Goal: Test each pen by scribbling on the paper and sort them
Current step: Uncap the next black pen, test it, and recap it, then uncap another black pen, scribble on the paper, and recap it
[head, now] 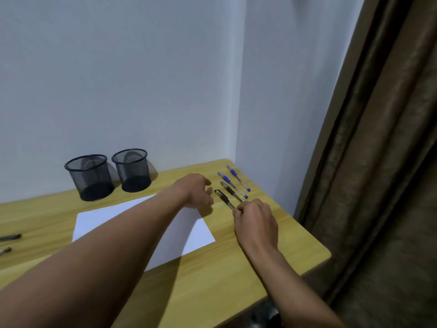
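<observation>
Four pens lie side by side at the desk's far right: two blue pens and two black pens. My right hand reaches them from the near side, and its curled fingertips pinch the near end of the leftmost black pen. My left hand hovers just left of that pen, over the far right corner of the white paper, its fingers loosely curled and holding nothing. My left forearm crosses the paper diagonally and hides its middle.
Two black mesh pen cups stand against the wall behind the paper. Two dark pen-like objects lie at the desk's left edge. The wall corner and a brown curtain close off the right side.
</observation>
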Tool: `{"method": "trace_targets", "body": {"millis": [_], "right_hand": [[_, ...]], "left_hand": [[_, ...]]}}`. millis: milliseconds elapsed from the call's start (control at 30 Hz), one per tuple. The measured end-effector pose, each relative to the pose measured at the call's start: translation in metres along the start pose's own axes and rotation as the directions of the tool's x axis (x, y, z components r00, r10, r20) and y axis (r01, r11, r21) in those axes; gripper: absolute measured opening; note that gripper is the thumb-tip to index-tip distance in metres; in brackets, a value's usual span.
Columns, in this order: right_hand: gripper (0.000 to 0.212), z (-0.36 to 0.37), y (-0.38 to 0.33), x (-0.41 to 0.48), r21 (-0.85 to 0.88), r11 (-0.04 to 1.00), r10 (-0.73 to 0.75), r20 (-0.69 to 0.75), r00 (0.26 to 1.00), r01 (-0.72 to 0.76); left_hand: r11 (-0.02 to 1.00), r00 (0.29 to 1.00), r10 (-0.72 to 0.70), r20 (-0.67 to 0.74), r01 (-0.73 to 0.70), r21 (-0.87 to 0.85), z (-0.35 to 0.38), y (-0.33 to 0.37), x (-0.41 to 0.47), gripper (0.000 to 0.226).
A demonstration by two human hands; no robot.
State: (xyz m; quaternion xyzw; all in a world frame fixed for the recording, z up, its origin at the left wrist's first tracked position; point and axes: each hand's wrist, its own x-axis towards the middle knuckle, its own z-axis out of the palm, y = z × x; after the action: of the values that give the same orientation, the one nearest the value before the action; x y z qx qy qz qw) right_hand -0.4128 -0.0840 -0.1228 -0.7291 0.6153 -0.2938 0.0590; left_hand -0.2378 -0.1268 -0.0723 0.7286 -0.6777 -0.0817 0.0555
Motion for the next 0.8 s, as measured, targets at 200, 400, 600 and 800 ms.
{"method": "trace_targets", "body": {"millis": [200,400,600,800], "right_hand": [[0.025,0.002,0.003,0.0,-0.021,1.0,-0.014,0.032,0.999,0.015],[0.032,-0.005,0.001,-0.006,0.008,1.0,-0.023,0.046,0.999,0.023],[0.036,-0.024,-0.015,-0.015,0.054,0.994,-0.1,0.048,0.994,0.098],[0.036,-0.029,-0.075,-0.03,0.083,0.966,-0.252,0.109,0.962,0.244]], "left_hand": [[0.999,0.996,-0.027,0.087,0.025,0.026,0.008,-0.006,0.024,0.067],[1.0,0.997,-0.027,0.07,0.028,-0.011,0.005,-0.007,0.015,0.068],[0.995,0.997,0.03,-0.076,-0.037,-0.096,-0.018,-0.022,-0.035,0.058],[0.998,0.98,0.005,-0.198,-0.018,-0.064,-0.043,-0.07,-0.127,0.048]]}}
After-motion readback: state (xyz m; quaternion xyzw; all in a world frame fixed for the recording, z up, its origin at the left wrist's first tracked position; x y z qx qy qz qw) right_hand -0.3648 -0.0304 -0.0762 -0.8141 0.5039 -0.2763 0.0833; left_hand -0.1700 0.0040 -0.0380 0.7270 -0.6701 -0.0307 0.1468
